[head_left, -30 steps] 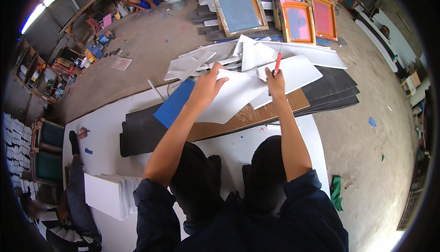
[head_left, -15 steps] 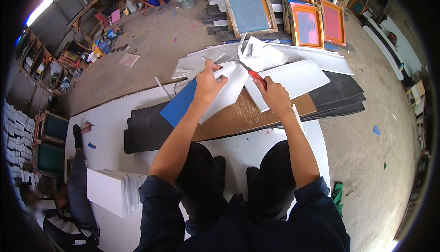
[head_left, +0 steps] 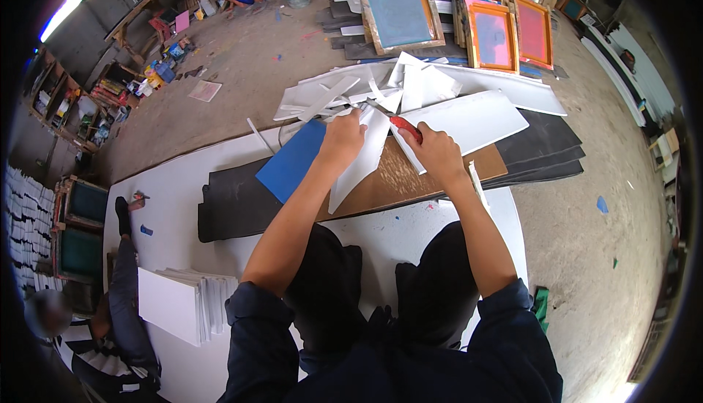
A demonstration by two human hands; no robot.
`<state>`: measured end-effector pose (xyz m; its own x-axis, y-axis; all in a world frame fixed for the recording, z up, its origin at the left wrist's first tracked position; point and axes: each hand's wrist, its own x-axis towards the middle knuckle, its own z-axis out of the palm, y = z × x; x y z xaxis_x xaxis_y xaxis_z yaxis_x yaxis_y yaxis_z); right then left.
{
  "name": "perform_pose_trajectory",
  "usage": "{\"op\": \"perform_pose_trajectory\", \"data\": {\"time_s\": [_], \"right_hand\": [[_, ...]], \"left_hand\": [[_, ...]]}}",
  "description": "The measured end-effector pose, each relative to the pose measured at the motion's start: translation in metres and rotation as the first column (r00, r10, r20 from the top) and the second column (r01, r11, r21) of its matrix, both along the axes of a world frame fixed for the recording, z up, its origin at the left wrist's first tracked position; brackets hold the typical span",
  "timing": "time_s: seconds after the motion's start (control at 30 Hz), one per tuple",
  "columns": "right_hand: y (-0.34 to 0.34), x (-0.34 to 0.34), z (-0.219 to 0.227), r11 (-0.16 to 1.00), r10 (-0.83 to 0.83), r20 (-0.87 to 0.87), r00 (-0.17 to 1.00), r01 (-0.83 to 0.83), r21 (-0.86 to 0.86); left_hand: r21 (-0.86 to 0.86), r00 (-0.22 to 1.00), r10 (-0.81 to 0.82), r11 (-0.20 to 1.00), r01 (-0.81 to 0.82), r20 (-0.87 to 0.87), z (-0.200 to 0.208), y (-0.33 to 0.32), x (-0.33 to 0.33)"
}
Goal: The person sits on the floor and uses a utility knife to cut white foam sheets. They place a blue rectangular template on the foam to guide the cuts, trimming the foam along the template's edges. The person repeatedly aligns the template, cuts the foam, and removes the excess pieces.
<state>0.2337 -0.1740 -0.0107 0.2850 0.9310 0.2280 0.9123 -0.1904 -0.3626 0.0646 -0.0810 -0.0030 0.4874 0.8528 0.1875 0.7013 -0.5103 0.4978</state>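
My right hand (head_left: 441,155) is closed around the red handle of a cutting knife (head_left: 404,126), its metal blade pointing left and away from me. The blade meets the far end of a white sheet (head_left: 360,167), or lies just over it; I cannot tell which. Closed on the sheet's left side is my left hand (head_left: 343,139), with its fingertips near the blade. The sheet slants toward me over a worn brown board (head_left: 417,187). A blue sheet (head_left: 294,160) lies left of it, partly behind my left forearm. Another white panel (head_left: 476,121) rests to the right.
Dark sheets (head_left: 238,196) are stacked under the board. White offcuts (head_left: 329,98) pile up just beyond my hands. A stack of white panels (head_left: 168,304) stands at lower left, beside a seated person (head_left: 124,308). Framed screens (head_left: 399,11) lean at the back.
The white sheet and my left hand have shifted right and toward me, uncovering more of the blue sheet. The curled strip beyond the knife no longer stands up. My right hand has barely moved.
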Motion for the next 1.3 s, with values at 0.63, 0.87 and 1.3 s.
{"op": "perform_pose_trajectory", "data": {"time_s": [0.63, 0.87, 1.3], "right_hand": [[-0.003, -0.001, 0.008, 0.995, -0.092, 0.062, 0.994, 0.090, 0.033], [-0.005, 0.002, 0.007, 0.994, -0.102, 0.040, 0.994, 0.101, 0.030], [-0.004, 0.005, 0.004, 0.995, -0.096, 0.013, 0.995, 0.096, 0.033]], "left_hand": [[0.221, 0.999, 0.024, 0.975, -0.018, -0.025, -0.002, -0.005, 0.011], [0.175, 0.998, 0.034, 0.984, -0.025, -0.049, -0.003, -0.004, 0.013], [0.196, 0.999, 0.036, 0.980, -0.027, -0.041, -0.004, -0.003, 0.015]]}}
